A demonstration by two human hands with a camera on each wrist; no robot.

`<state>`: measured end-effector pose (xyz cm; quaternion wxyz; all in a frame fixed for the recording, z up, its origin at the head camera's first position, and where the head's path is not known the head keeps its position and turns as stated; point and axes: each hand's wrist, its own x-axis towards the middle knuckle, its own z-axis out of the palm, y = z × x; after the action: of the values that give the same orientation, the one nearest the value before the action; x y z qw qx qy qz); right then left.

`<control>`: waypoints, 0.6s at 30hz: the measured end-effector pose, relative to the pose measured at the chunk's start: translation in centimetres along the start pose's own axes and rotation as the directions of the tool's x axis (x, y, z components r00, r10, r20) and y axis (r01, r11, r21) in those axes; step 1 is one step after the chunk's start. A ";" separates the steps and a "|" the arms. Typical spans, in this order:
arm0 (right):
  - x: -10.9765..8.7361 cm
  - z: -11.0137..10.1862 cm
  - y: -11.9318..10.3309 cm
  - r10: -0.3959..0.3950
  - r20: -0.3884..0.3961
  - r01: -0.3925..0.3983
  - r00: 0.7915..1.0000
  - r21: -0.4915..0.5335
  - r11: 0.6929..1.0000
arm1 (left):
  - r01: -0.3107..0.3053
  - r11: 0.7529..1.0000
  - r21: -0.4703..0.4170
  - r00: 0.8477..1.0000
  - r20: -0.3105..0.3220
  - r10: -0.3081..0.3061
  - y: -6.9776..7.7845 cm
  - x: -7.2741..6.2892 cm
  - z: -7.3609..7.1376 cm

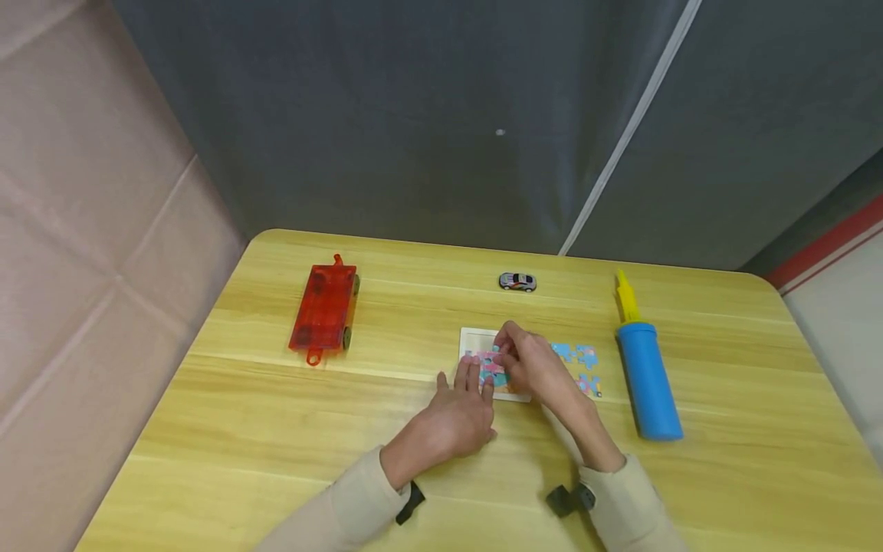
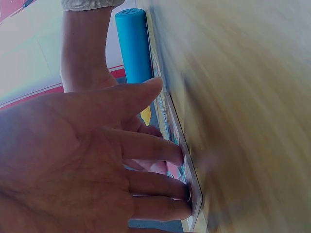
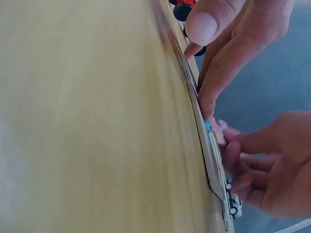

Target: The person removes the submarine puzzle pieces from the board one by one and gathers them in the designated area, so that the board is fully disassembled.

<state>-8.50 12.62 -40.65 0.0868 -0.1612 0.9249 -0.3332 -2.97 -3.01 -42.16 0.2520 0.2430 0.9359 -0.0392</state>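
A small jigsaw puzzle in a white tray [image 1: 477, 335] lies on the wooden table, its lower part filled with colourful pieces. My left hand [image 1: 455, 418] reaches over the tray's near left side. Its extended fingers press down on the puzzle, and the left wrist view shows fingertips [image 2: 176, 209] at the tray's edge. From the right, my right hand [image 1: 538, 369] bends over the tray. Between thumb and fingers it pinches a pink puzzle piece [image 3: 216, 129], tilted just above the tray; the fingers partly hide it.
Loose puzzle pieces [image 1: 586, 356] lie right of the tray. Beyond them is a blue pump [image 1: 650, 379] with a yellow nozzle. A small toy car [image 1: 517, 282] stands behind the tray. A red wheeled toy trailer [image 1: 324, 308] sits at the left.
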 end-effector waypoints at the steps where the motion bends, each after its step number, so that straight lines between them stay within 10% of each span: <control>1: 0.0 -0.2 0.1 0.000 -0.008 0.000 1.000 0.024 1.000 | 0.003 1.000 0.000 1.000 0.004 -0.003 0.1 -0.4 -0.5; 7: -0.1 -2.9 1.2 0.100 0.017 -0.101 0.995 0.112 0.989 | 0.014 1.000 -0.021 1.000 0.015 -0.014 0.5 -2.7 -3.2; 18: -0.9 -5.3 2.4 0.181 0.163 -0.196 0.970 0.084 0.977 | 0.001 1.000 -0.018 1.000 -0.022 -0.001 0.0 0.4 0.7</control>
<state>-9.65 17.79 -38.15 0.1973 -0.0933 0.9088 -0.3555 -2.95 -3.02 -42.98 0.2436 0.2408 0.9391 -0.0281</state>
